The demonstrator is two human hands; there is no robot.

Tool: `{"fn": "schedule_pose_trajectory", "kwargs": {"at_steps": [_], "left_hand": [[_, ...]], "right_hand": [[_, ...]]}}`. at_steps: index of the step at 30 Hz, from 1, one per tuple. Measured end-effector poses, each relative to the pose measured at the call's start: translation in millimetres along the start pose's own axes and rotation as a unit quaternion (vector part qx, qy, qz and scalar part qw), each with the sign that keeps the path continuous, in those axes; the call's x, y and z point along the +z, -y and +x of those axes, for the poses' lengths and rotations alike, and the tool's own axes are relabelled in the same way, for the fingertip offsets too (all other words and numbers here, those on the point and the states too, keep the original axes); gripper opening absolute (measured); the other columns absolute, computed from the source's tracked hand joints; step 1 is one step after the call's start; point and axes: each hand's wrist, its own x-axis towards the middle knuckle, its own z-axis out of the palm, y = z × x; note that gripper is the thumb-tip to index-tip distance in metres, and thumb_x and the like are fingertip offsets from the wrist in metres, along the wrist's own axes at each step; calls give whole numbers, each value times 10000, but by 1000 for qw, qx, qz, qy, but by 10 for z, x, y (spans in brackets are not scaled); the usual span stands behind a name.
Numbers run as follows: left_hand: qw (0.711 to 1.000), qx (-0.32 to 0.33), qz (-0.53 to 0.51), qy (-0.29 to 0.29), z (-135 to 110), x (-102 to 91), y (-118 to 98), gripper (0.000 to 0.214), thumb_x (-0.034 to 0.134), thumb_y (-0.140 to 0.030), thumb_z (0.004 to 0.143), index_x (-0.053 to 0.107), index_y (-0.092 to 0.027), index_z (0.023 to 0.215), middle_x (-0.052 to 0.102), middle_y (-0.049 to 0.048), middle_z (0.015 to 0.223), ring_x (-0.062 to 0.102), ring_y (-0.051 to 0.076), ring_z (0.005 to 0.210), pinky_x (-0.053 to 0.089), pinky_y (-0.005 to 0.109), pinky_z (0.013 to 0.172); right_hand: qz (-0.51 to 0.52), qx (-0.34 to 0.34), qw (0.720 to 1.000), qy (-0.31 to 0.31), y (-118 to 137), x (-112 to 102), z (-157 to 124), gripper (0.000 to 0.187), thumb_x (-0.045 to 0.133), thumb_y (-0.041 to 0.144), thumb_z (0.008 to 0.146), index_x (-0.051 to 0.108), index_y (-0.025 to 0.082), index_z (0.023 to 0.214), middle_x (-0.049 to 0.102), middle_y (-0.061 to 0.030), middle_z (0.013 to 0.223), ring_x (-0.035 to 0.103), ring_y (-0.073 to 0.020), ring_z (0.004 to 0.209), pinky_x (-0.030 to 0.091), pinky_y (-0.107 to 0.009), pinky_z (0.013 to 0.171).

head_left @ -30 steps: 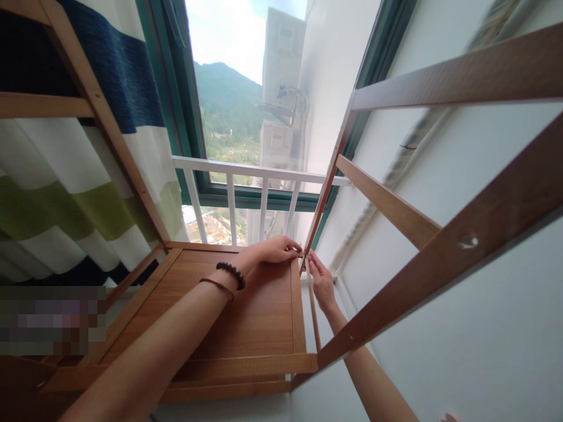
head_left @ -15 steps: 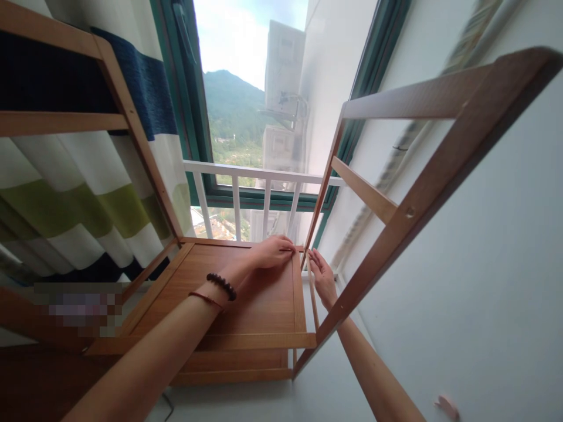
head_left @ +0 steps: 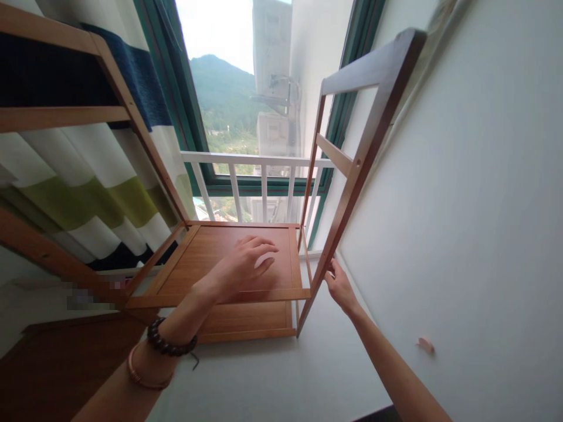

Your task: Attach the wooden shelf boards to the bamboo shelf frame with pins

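Observation:
A wooden shelf unit (head_left: 343,217) stands before me, its side frames joined by an upper shelf board (head_left: 180,275) and a lower one (head_left: 246,319). Over the upper board hovers my left hand (head_left: 244,264), palm down, fingers loosely curved and apart, with nothing in it. Dark beads and a thin reddish band circle that wrist. My right hand (head_left: 341,287) is outside the right side frame, close behind its front post. Its fingers are bent together, the tips partly hidden by the post; what they hold, if anything, I cannot make out.
Behind the unit are a white railing (head_left: 264,159) and a green-framed window (head_left: 189,129). A striped curtain (head_left: 105,193) hangs at left, and a white wall (head_left: 475,193) rises at right. A thin bent dark piece (head_left: 194,361) shows below the shelves.
Both hands have left the back right corner of the upper shelf and come toward me. My left hand has lifted and opened; my right has moved to the front post. The view has shifted.

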Motion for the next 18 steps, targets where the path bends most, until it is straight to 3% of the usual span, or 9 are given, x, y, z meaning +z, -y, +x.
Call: {"fn": "schedule_pose_trajectory", "kwargs": {"at_steps": [3, 5, 10, 14, 18], "left_hand": [[998, -30, -53, 10, -227, -91, -234, 265, 395, -304, 862, 610, -187, 963, 614, 53, 930, 557, 146, 813, 444, 267, 743], [991, -52, -114, 47, -424, -103, -396, 258, 387, -297, 870, 614, -182, 913, 623, 30, 816, 554, 109, 700, 429, 211, 658], [958, -93, -220, 159, -819, 71, -603, 285, 391, -330, 865, 627, -178, 915, 628, 15, 733, 540, 95, 640, 396, 183, 603], [918, -180, -240, 258, -1142, 348, -373, 373, 352, -392, 855, 628, -158, 764, 614, 13, 649, 529, 106, 584, 368, 197, 547], [861, -314, -167, 363, -1703, 611, 174, 326, 399, -386, 804, 608, -166, 686, 634, 26, 655, 564, 146, 601, 362, 227, 541]], "right_hand": [[-59, 7, 997, 39, -13, -86, -164, 311, 443, 432, 810, 543, 170, 945, 602, -64, 923, 561, -166, 841, 467, -306, 712], [-117, 15, 988, 103, -42, -167, -270, 283, 447, 423, 807, 571, 175, 862, 615, -47, 859, 562, -156, 790, 457, -296, 688], [-175, 76, 952, 241, -206, -286, -494, 264, 455, 381, 797, 610, 171, 836, 644, -44, 808, 577, -149, 735, 448, -286, 671], [-160, 118, 929, 313, -386, -157, -727, 270, 445, 355, 802, 626, 161, 850, 659, -52, 774, 592, -150, 696, 450, -279, 632], [-112, 132, 908, 382, -530, 227, -1016, 293, 433, 353, 815, 623, 153, 913, 654, -46, 706, 595, -144, 641, 457, -280, 604]]}}
